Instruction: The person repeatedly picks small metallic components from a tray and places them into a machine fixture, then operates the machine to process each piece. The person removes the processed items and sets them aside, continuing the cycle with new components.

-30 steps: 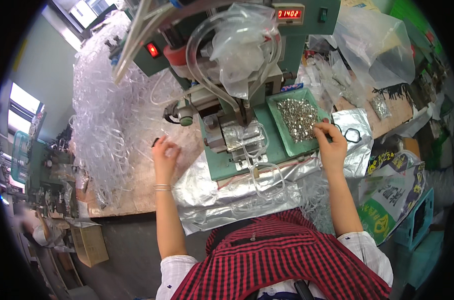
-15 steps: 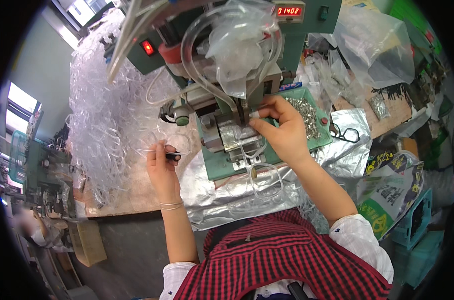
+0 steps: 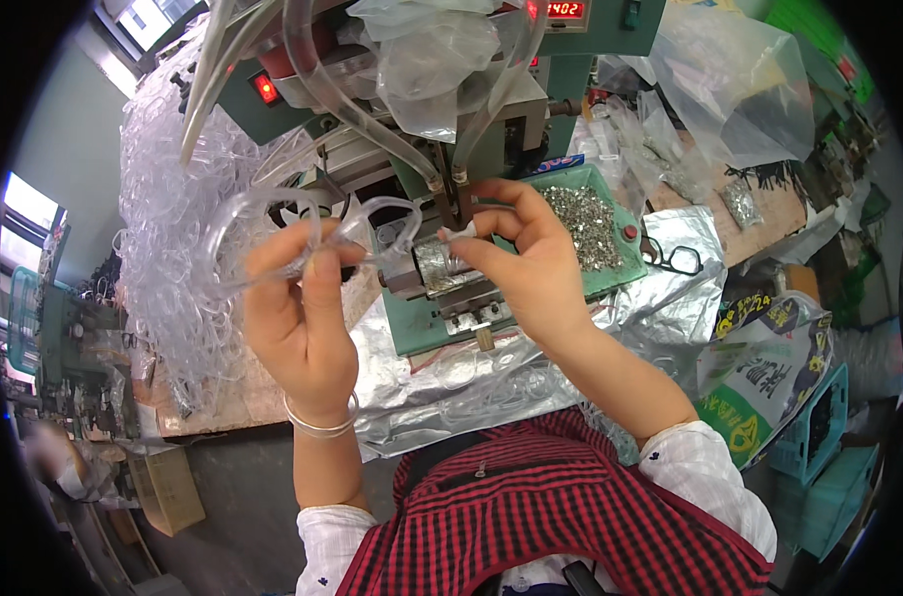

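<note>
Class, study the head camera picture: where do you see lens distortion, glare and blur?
Head view: fisheye bending curves the wooden bench edge and leaves black corners; glare shines off the crinkled foil sheet and the heap of clear frames; a window at far left is blown out; the left rim is smeared, while the left hand and right hand stay sharp.

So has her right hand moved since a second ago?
Yes. The right hand has left the far right side of the green tray of small metal parts and come leftward to the green machine's centre.
</note>
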`<state>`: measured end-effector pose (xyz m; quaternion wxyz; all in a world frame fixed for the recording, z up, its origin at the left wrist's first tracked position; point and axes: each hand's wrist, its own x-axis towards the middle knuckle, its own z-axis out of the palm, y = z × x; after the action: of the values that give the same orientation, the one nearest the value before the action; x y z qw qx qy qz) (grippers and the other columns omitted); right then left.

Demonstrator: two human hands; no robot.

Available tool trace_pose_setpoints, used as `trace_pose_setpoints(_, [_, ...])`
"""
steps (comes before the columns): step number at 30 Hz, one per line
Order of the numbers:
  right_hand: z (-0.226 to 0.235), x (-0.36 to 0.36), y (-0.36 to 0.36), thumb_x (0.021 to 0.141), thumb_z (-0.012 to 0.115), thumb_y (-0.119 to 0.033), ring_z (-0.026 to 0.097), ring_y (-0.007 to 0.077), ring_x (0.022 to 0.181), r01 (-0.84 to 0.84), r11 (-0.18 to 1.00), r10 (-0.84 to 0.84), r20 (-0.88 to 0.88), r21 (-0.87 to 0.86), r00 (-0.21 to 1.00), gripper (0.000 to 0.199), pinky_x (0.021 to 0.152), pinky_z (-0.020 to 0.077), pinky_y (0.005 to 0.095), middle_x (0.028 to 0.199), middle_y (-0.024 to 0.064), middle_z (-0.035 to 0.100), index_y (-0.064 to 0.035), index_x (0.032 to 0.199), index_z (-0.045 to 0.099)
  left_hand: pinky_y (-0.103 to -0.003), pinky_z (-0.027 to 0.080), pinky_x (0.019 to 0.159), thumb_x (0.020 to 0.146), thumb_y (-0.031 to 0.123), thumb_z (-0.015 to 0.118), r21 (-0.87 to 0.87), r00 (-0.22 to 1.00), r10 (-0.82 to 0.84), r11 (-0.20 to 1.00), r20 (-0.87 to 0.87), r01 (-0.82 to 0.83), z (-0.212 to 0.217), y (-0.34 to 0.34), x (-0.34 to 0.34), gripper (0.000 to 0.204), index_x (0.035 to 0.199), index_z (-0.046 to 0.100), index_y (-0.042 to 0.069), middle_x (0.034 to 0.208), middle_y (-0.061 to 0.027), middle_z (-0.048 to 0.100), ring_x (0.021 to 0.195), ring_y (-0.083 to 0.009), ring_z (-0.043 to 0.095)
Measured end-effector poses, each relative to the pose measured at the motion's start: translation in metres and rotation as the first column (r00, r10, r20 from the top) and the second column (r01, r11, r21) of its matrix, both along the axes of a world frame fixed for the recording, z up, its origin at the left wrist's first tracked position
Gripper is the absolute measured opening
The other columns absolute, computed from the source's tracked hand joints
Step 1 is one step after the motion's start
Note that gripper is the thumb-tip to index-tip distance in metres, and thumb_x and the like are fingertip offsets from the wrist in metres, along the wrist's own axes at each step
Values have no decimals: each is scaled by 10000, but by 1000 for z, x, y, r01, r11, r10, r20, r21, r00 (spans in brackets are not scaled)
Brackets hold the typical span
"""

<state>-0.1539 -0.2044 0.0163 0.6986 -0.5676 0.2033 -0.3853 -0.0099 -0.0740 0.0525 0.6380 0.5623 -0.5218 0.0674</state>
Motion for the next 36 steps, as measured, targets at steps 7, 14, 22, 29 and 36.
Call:
trace_pose_setpoints(7, [-67,-46,-71,745,751,-63,598,385,1169,27,253,-748,-178,-967,640,229,978,483,456,1134,155,674,-61,971,713,-313,558,846,1001,29,559,-1,997,-3,1000,-83,3,4,33,-6,200,1189,563,-39,1130,-160,645,890,-206,698])
trace_pose_setpoints(14, [-95,-61,-91,754,752,-71,648,335,1040,18,284,-724,-202,-959,660,114,880,516,427,1024,126,694,-44,859,714,-243,536,739,1006,27,576,102,952,7,994,306,-40,18,-5,13,189,1177,594,-51,1052,-138,695,843,-153,690])
trace_pose_setpoints(22, [-97,-72,-90,843,706,-137,678,308,802,275,487,-752,-238,-829,615,131,759,531,369,840,111,717,-43,933,719,-243,546,684,956,21,644,2,966,-93,995,-240,97,-8,22,1,171,1117,655,-34,977,-103,718,826,-151,706])
trace_pose_setpoints(29, [-102,-71,-93,787,772,-139,628,332,993,-75,190,-770,-196,-979,608,159,829,505,436,1073,120,688,-62,914,715,-236,515,662,1022,140,594,17,999,31,999,-13,-31,12,-5,10,206,1151,627,-17,883,-128,731,726,-140,654])
trace_pose_setpoints(36, [-102,-71,-97,805,727,-57,650,310,892,138,314,-735,-149,-939,662,102,793,513,404,908,105,702,-61,907,716,-264,576,732,964,16,635,40,974,-51,997,-222,62,1,16,7,155,1113,650,-26,1057,-122,703,869,-168,724])
